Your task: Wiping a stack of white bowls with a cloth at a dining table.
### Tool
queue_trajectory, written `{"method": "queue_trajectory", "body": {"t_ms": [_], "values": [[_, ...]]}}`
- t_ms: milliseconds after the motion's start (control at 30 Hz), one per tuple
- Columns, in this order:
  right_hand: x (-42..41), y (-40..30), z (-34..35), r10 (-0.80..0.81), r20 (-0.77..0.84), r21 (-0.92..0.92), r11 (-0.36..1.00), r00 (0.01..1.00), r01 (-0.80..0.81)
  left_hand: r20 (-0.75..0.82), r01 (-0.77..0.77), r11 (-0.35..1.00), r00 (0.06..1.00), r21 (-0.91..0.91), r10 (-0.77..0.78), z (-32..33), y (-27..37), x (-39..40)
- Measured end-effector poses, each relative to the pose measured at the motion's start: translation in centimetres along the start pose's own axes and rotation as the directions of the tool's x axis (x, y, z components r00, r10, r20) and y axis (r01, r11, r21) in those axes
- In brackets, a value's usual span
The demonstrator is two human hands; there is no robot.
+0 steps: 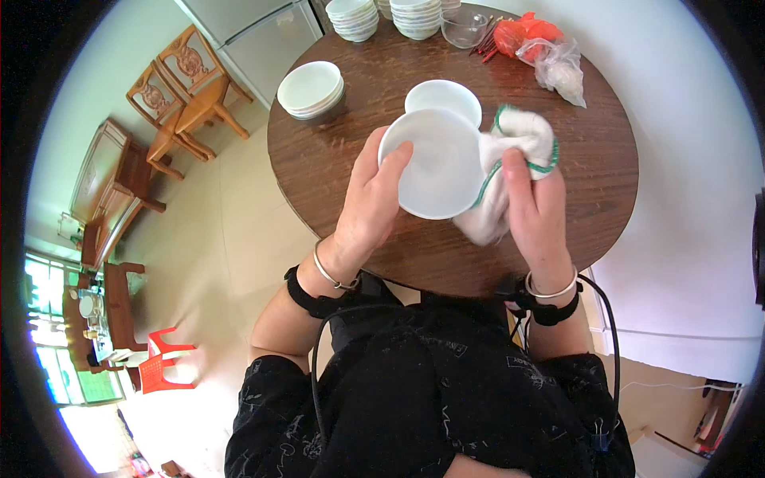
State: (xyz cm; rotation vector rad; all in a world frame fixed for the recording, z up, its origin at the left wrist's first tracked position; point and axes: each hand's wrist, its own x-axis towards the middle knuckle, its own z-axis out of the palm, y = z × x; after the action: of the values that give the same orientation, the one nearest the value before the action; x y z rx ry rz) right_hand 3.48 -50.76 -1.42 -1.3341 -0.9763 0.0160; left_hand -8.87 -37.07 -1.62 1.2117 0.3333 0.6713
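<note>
A white bowl [445,164] is held above the near part of the round wooden table, its hollow side turned up towards me. My left hand [373,194] grips it by the left rim, thumb over the inside. In my right hand [535,209] is a white cloth with green edging [529,134], pinched under the thumb and touching the bowl's right rim. The cloth's lower end is blurred. Just behind the held bowl, another white bowl [442,98] stands on the table, partly hidden by it.
On the round wooden table [597,191], a short stack of white bowls [311,89] stands at the left. Taller bowl stacks [415,18], a clear glass bowl [463,28], chopsticks [487,45] and red and clear plastic bags [526,36] line the far side. Wooden chairs [194,83] stand left.
</note>
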Motion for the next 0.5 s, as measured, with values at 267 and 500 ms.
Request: {"method": "queue_trajectory", "body": {"t_ms": [267, 500], "values": [[0.9, -1.5, 2.8, 0.057, 0.367, -0.673, 0.705, 0.928, 0.224, 0.025, -0.186, 0.902, 0.981, 0.391, 0.192, 0.5, -2.4, -1.6], [0.3, 0.2, 4.0, -0.146, 0.436, -0.266, 0.922, 0.888, 0.282, 0.048, -0.24, 0.91, 0.97, 0.338, 0.238, -0.4, -2.8, -1.6]]}}
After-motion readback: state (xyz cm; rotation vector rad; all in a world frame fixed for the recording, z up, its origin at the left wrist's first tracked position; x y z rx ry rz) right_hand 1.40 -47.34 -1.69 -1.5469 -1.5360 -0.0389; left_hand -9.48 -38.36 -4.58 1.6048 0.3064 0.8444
